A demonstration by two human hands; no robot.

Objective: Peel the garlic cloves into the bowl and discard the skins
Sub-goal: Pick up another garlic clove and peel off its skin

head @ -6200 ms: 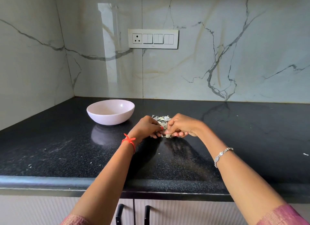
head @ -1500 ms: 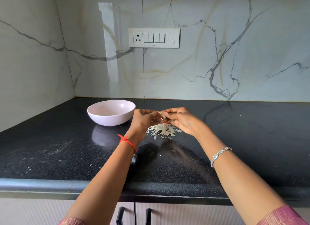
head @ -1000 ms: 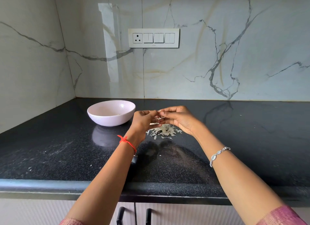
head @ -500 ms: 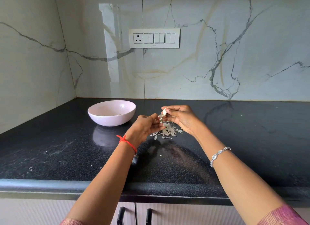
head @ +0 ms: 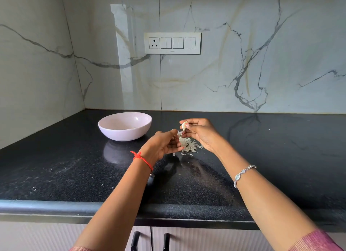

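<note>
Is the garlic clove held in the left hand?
No, the right hand pinches the garlic clove; the left hand holds only skin.

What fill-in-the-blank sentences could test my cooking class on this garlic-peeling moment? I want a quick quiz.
1. The garlic clove is pinched in the ____ hand.
2. The pile of skins lies on the black ____, not in the bowl.
3. The bowl sits to the ____ of both hands.
4. The red thread is tied around the ____ wrist; that hand is next to the skins.

Answers: right; counter; left; left
</note>
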